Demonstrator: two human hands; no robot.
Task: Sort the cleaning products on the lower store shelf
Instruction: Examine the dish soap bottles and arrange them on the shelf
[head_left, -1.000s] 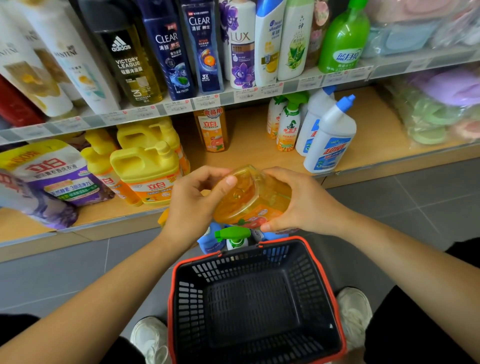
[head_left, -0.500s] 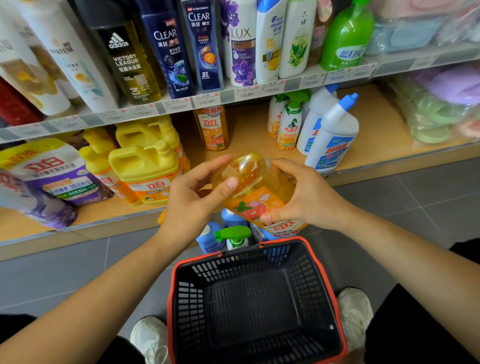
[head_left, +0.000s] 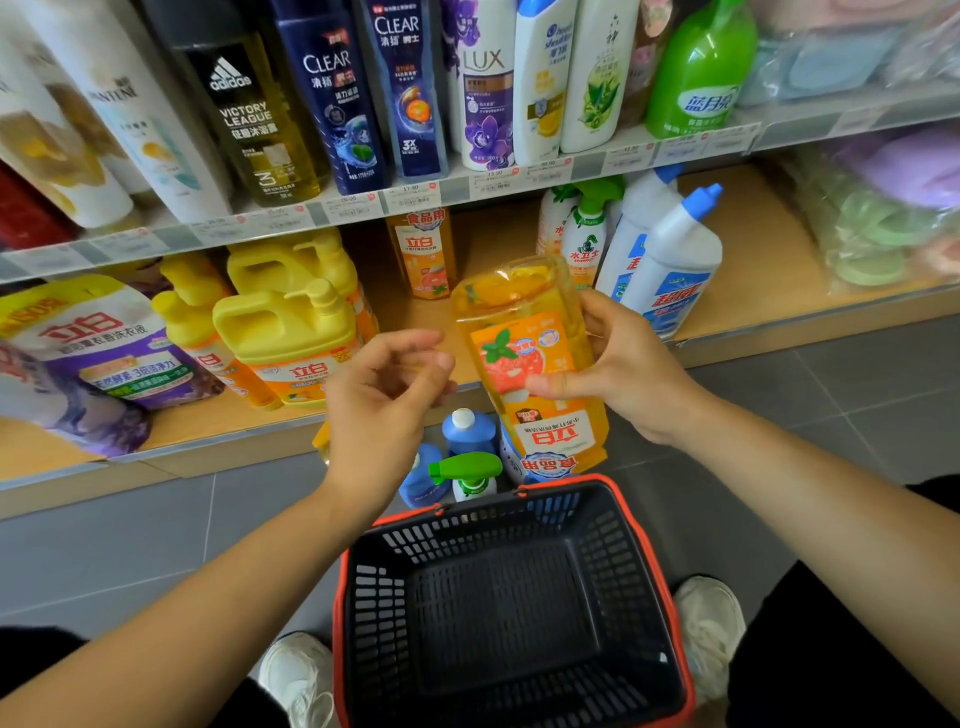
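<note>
Above basket (head_left: 379, 597), upturned orange-liquid bottle (head_left: 524, 364) in right fingers (head_left: 558, 385); left fingers (head_left: 415, 364) loose, free.

1. Floor (head_left: 104, 545): large grey tiles, thin pale grout lines, matte.
2. Lower shelf (head_left: 753, 244): light wood-tone board with a metal front edge, sitting low, just above the floor.
3. Plinth (head_left: 156, 474) under it: tan strip, meets the tiles.
4. Upper shelf (head_left: 587, 166): grey front rail carrying price labels (head_left: 410, 196).
5. Light: bright, even, soft shadows.

glossy clear plastic detergent bottle (head_left: 524, 358)
</note>
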